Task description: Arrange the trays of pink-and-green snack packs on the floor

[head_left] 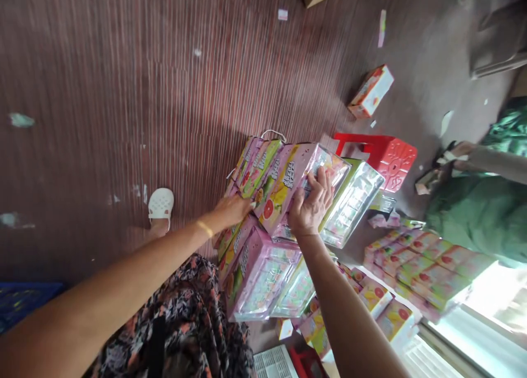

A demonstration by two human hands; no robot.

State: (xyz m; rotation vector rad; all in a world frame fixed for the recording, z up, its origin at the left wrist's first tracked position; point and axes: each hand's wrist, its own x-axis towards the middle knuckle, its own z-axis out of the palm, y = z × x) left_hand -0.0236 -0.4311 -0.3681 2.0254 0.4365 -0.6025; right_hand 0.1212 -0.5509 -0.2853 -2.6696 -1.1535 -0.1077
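Observation:
Pink and light-green fruit-printed boxes [275, 199] stand packed together in front of me, with clear plastic on the ends facing up. My right hand [312, 201] lies on the clear end of a pink box, its fingers stretched out and its thumb apart. At the left side of the same boxes, my left hand [234, 210] has its fingers bent in against the cartons. Its fingertips are partly hidden, so what they grip cannot be made out. A thin white cord [274, 132] loops out beyond the far side of the boxes. More pink and green boxes [263, 279] sit nearer to me.
A red plastic stool [397, 158] is right behind the boxes. A loose orange-and-white carton [373, 92] lies on the striped floor [123, 81]. To the right, another person in green [473, 213] is beside more stacked boxes [428, 268]. A blue crate [28, 304] is at lower left.

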